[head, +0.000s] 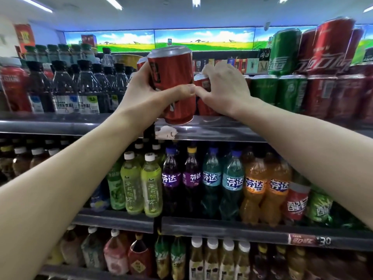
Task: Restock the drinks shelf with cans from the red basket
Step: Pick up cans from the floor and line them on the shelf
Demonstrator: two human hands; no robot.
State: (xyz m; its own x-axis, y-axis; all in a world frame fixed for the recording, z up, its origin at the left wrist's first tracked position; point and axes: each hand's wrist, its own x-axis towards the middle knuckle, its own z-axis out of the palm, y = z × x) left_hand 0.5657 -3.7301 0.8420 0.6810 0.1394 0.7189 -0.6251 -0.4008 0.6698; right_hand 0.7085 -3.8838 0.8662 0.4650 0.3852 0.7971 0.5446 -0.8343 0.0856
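My left hand point(153, 91) grips a red can point(171, 77) around its middle, thumb across the front. The can is tilted, its base just over the front edge of the top shelf point(212, 128). My right hand point(224, 87) holds a second red can point(203, 98) that stands on the shelf just behind and to the right; its fingers curl over the can's top. More red cans point(323, 91) and green cans point(290, 91) stand stacked on the same shelf to the right. The red basket is out of view.
Dark bottles point(84, 85) fill the top shelf to the left of the cans. Below are rows of green tea bottles point(141, 182), purple, teal and orange soda bottles point(232, 182), and a lower shelf of assorted drinks. A price strip point(308, 240) runs along the lower shelf edge.
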